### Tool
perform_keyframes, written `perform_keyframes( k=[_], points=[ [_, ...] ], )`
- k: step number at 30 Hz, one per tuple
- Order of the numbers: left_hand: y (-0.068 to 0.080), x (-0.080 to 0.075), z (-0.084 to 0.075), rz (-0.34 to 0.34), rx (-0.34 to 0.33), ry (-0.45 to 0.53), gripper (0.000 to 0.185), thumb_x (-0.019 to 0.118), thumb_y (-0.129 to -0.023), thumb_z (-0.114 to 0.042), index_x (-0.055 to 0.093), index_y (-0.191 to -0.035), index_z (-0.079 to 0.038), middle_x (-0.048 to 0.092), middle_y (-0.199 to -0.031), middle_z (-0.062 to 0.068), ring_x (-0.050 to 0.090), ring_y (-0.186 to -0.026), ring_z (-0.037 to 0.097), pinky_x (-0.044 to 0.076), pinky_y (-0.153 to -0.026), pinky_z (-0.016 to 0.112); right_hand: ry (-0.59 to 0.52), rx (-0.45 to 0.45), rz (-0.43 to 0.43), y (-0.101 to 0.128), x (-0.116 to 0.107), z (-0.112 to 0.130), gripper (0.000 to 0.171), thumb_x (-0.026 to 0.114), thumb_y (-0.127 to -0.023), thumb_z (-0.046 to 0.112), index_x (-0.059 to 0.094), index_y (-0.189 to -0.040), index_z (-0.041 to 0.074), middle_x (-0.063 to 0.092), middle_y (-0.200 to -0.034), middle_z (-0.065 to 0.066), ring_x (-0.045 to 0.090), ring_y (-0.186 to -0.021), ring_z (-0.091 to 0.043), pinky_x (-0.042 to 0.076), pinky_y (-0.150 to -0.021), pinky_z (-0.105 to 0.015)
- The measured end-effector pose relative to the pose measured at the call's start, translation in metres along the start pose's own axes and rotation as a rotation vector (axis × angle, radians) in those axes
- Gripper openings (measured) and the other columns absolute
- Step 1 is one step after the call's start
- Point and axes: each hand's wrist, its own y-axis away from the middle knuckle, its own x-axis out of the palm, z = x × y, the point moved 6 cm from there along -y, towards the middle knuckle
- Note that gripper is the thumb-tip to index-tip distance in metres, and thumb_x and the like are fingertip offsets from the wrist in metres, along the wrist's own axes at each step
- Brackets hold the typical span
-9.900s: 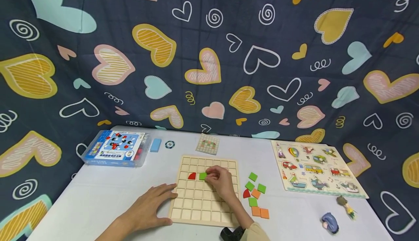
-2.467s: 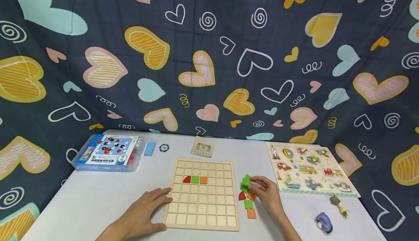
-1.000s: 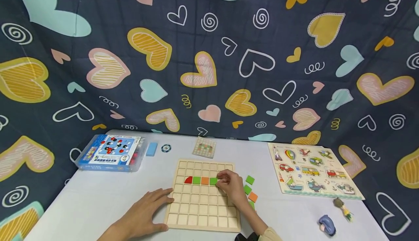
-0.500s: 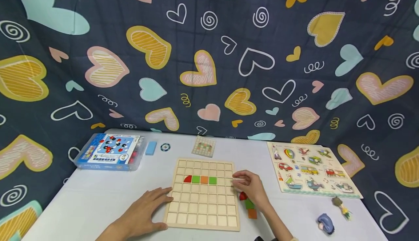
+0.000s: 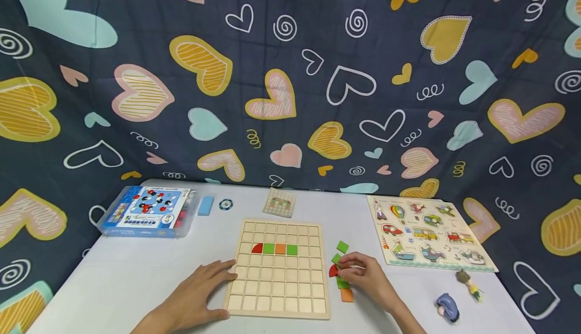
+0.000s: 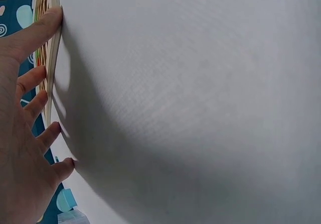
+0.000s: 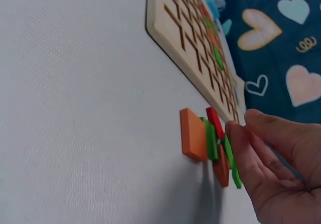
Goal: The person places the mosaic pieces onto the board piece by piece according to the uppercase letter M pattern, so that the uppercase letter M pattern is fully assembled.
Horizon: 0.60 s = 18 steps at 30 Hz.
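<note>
We are resting our left hand (image 5: pixel 195 298) flat on the white table (image 5: pixel 136 278), fingers spread and straight, fingertips touching the left edge of the wooden grid board (image 5: pixel 277 268); it is gripping nothing. Our right hand (image 5: pixel 365 278) is lying over the small pile of loose tiles (image 5: pixel 340 271) just right of the board, fingers curled down onto them. The wrist view is showing our fingertips (image 7: pixel 235 133) touching the red and green pieces, but we cannot tell whether one is actually being pinched. An orange tile (image 5: pixel 347 295) is sitting at the near end of the pile and a green tile (image 5: pixel 342 246) at the far end. On the board, a row of four tiles (image 5: pixel 275 248) is already lying in place: red, green, orange, green. Around us are lying a vehicle puzzle (image 5: pixel 426 233), a blue box (image 5: pixel 147 213), a pattern card (image 5: pixel 280 203) and two small figures (image 5: pixel 458 293). Nothing is lying between the pile and the board.
</note>
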Motion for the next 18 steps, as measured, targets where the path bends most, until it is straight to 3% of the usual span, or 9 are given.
perform_keyframes(
  k=[7, 13, 18],
  points=[
    [0.001, 0.000, 0.001, 0.006, -0.006, 0.007, 0.071, 0.068, -0.073, -0.063, 0.057, -0.128, -0.021, 0.041, -0.148, 0.005, 0.039, -0.132, 0.039, 0.032, -0.107, 0.061, -0.003, -0.028, 0.077, -0.006, 0.010, 0.000, 0.031, 0.067, -0.087, 0.001, 0.057, -0.113, -0.013, 0.063, -0.108, -0.026, 0.069, -0.091, -0.024, 0.059, -0.073, -0.025],
    [0.000, -0.001, 0.002, 0.010, -0.013, 0.007, 0.072, 0.067, -0.072, -0.065, 0.057, -0.128, -0.021, 0.040, -0.148, 0.004, 0.038, -0.133, 0.039, 0.030, -0.108, 0.061, 0.050, -0.039, 0.043, -0.012, 0.008, 0.002, 0.030, 0.068, -0.086, 0.000, 0.058, -0.112, -0.011, 0.061, -0.112, -0.027, 0.068, -0.094, -0.033, 0.059, -0.075, -0.027],
    [0.000, 0.000, 0.001, 0.014, -0.011, 0.013, 0.072, 0.067, -0.072, -0.065, 0.057, -0.128, -0.020, 0.041, -0.148, 0.005, 0.038, -0.132, 0.039, 0.031, -0.107, 0.062, 0.032, -0.021, 0.007, -0.024, 0.008, 0.001, 0.030, 0.067, -0.086, -0.002, 0.058, -0.113, -0.011, 0.058, -0.117, -0.028, 0.066, -0.098, -0.034, 0.058, -0.075, -0.025]
  ],
)
